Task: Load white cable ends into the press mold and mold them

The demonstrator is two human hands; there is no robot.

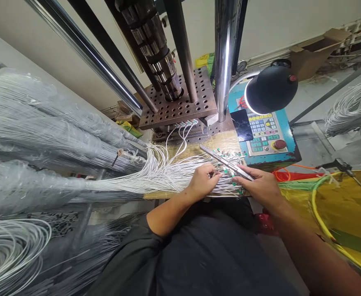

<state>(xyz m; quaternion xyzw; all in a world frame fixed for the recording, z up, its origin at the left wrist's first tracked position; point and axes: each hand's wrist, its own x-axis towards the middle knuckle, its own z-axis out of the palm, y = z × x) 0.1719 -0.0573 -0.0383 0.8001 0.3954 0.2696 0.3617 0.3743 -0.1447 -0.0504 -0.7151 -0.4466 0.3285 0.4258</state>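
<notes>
l. hand (202, 181) seemingly pinched an end of the white cables (155, 179) piled on the bench (195, 148), r. hand (260, 186) held a slim metal tool (226, 163) above, prob. mid-prep of ends, & next move called for lining tool up w/ end.

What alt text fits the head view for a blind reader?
A person's left hand is over a bundle of thin white cables; the right hand holds a long, slim metal tool. Beyond are a perforated brown metal plate and, to the right, a blue control box.
</notes>
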